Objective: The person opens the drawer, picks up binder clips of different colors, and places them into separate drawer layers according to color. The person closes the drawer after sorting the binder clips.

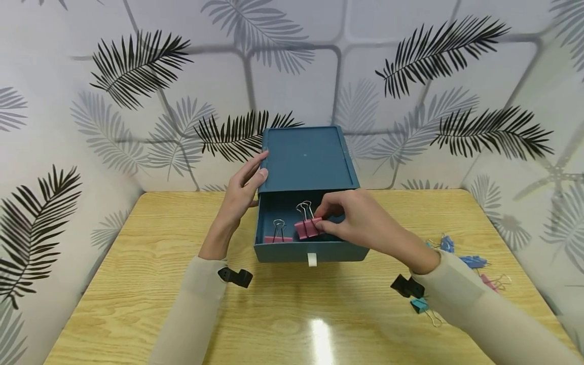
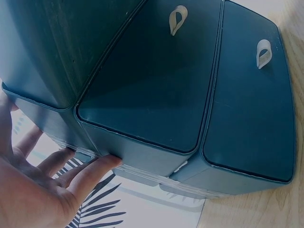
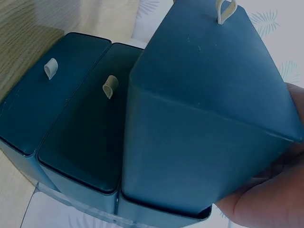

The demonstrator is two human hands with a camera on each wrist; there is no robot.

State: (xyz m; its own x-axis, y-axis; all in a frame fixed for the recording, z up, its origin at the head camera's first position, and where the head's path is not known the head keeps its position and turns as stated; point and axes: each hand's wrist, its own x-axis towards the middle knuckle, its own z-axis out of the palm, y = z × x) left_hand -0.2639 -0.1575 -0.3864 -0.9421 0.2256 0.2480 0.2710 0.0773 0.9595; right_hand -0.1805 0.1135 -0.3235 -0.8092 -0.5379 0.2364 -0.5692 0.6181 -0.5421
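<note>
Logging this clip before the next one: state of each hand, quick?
Left hand: open, fingers against the side of the blue drawer unit.
Right hand: closed, pinching a pink binder clip over the open drawer.

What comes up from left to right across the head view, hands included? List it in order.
Left hand → unheld pink clip in the drawer → pinched pink clip → right hand → teal clip → pink clip lying on the table.

The drawer unit (image 1: 304, 158) looks smooth, matt plastic, the clip handles (image 1: 306, 207) shiny metal, the table (image 1: 123, 284) glossy grained wood.
</note>
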